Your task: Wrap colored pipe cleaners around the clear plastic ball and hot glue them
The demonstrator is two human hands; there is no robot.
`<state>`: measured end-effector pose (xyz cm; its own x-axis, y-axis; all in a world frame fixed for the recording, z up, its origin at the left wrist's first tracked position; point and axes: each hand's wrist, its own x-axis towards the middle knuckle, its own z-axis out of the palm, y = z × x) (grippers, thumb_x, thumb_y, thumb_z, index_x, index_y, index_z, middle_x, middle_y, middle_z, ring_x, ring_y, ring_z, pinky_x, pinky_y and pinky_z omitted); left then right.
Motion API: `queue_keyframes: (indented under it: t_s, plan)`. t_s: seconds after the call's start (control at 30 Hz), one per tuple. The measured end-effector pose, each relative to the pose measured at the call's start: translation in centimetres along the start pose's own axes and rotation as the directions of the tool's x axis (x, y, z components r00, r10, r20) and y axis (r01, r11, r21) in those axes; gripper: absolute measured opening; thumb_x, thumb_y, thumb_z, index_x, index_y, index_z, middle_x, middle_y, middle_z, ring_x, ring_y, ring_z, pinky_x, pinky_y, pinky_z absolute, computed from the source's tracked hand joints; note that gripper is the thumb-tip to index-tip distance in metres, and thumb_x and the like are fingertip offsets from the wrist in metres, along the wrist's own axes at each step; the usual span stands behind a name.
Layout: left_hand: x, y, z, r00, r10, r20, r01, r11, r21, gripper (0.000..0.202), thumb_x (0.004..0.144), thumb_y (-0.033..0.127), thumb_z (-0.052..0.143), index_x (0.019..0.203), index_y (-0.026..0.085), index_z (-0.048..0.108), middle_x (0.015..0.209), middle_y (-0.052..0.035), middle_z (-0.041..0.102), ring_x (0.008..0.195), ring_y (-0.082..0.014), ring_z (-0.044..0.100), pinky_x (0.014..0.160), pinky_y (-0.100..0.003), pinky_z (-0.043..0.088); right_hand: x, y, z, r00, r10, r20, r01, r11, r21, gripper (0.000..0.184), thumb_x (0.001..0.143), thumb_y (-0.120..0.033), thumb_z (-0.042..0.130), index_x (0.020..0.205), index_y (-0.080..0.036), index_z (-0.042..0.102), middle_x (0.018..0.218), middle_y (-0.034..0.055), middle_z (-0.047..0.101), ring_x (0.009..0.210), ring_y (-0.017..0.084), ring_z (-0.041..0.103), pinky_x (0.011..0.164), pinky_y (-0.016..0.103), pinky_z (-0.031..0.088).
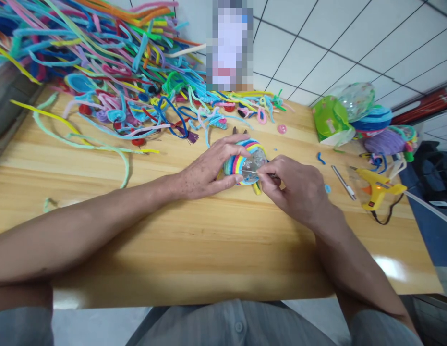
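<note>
My left hand [209, 168] is wrapped round a clear ball [247, 162] banded with rainbow pipe cleaners, holding it on the wooden table [194, 240]. Pinched in my right hand [293, 185] is a thin, pale, wire-like piece, its tip touching the ball's clear face. A short yellow pipe-cleaner end sticks out under the ball. Both forearms rest across the table.
A big heap of coloured pipe cleaners [111, 62] covers the table's far left. A yellow glue gun [378, 187] with its cord, a metal tool [344, 182] and finished wrapped balls [370, 117] lie at right. Small pliers [239, 130] lie behind the ball.
</note>
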<state>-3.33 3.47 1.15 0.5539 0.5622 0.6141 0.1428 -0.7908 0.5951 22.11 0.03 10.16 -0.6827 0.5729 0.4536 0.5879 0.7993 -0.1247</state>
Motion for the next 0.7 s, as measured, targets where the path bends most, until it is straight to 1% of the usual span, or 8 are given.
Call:
queue_keyframes:
  t_s: [0.2, 0.33, 0.43, 0.53, 0.63, 0.7]
  plan:
    - [0.18, 0.15, -0.15, 1.0, -0.015, 0.015, 0.015, 1.0, -0.007, 0.049, 0.109, 0.048, 0.064, 0.152, 0.029, 0.05, 0.171, -0.0195, 0.051, 0.168, -0.0351, 0.044, 0.135, -0.065, 0.041, -0.02, -0.03, 0.01, 0.999, 0.018, 0.028, -0.017, 1.0, -0.026, 0.016, 0.101, -0.012, 0.061, 0.093, -0.026, 0.064, 0.079, -0.0033, 0.073, 0.067, 0.012, 0.066, 0.058, 0.027, 0.042]
    - [0.14, 0.06, -0.04, 1.0, 0.002, -0.002, -0.002, 1.0, -0.002, 0.05, 0.108, 0.044, 0.066, 0.152, 0.028, 0.049, 0.17, -0.021, 0.051, 0.168, -0.0345, 0.044, 0.134, -0.064, 0.043, 0.02, -0.08, 0.01, 1.0, 0.002, 0.009, -0.002, 1.0, -0.02, 0.017, 0.1, -0.011, 0.061, 0.093, -0.026, 0.063, 0.079, -0.0033, 0.074, 0.066, 0.012, 0.065, 0.058, 0.027, 0.041]
    - [0.09, -0.03, 0.09, 1.0, 0.008, -0.013, -0.008, 1.0, -0.001, 0.05, 0.108, 0.042, 0.067, 0.152, 0.027, 0.049, 0.17, -0.022, 0.051, 0.168, -0.034, 0.044, 0.134, -0.062, 0.043, -0.02, -0.14, -0.07, 1.0, 0.03, 0.002, -0.03, 0.999, 0.012, 0.017, 0.098, -0.01, 0.061, 0.093, -0.026, 0.064, 0.079, -0.0037, 0.074, 0.065, 0.012, 0.065, 0.059, 0.027, 0.042]
    - [0.07, -0.08, 0.24, 1.0, 0.0, -0.026, 0.0, 1.0, -0.002, 0.048, 0.108, 0.045, 0.065, 0.151, 0.027, 0.051, 0.17, -0.0215, 0.052, 0.168, -0.0336, 0.045, 0.134, -0.063, 0.043, -0.08, -0.12, -0.08, 0.997, 0.072, -0.005, -0.072, 0.997, 0.034, 0.016, 0.099, -0.011, 0.063, 0.095, -0.027, 0.065, 0.078, -0.0034, 0.073, 0.067, 0.013, 0.066, 0.06, 0.028, 0.045]
    - [0.09, -0.02, 0.31, 0.999, -0.024, -0.035, 0.024, 1.0, -0.006, 0.048, 0.109, 0.051, 0.063, 0.149, 0.028, 0.053, 0.17, -0.0195, 0.053, 0.167, -0.033, 0.046, 0.135, -0.063, 0.043, -0.08, -0.02, 0.07, 0.998, 0.056, -0.022, -0.055, 0.998, 0.025, 0.016, 0.1, -0.012, 0.062, 0.095, -0.027, 0.065, 0.076, -0.0032, 0.072, 0.067, 0.014, 0.067, 0.061, 0.028, 0.046]
    - [0.12, 0.05, 0.26, 0.999, -0.03, -0.031, 0.029, 1.0, -0.009, 0.048, 0.109, 0.054, 0.062, 0.149, 0.028, 0.053, 0.17, -0.0188, 0.054, 0.167, -0.0328, 0.046, 0.134, -0.063, 0.043, -0.05, 0.03, 0.19, 0.999, 0.037, -0.026, -0.037, 0.999, -0.004, 0.016, 0.101, -0.013, 0.062, 0.094, -0.027, 0.064, 0.076, -0.003, 0.072, 0.068, 0.014, 0.068, 0.06, 0.028, 0.045]
